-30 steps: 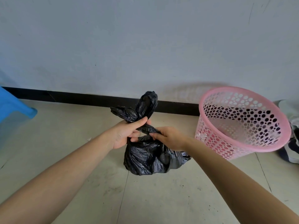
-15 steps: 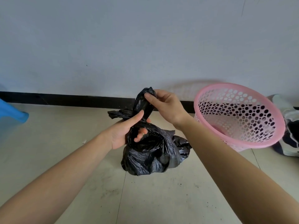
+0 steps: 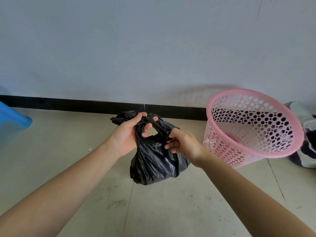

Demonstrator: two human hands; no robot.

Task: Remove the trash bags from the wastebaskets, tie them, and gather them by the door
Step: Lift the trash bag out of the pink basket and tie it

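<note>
no readable text, labels, brands, numbers or signs appear anywhere: none on the crumpled black plastic trash bag (image 3: 153,161), the pink perforated plastic wastebasket (image 3: 253,127), or the wall.

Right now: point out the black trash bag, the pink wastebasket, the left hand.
black trash bag (image 3: 153,165), head view, bulging lower body.
pink wastebasket (image 3: 222,93), head view, far rim.
left hand (image 3: 127,134), head view, palm.

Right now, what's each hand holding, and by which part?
Both hold the black trash bag by its twisted top. Left hand grips the gathered neck, fingers through the loop; right hand pinches the strand on the right side.
</note>
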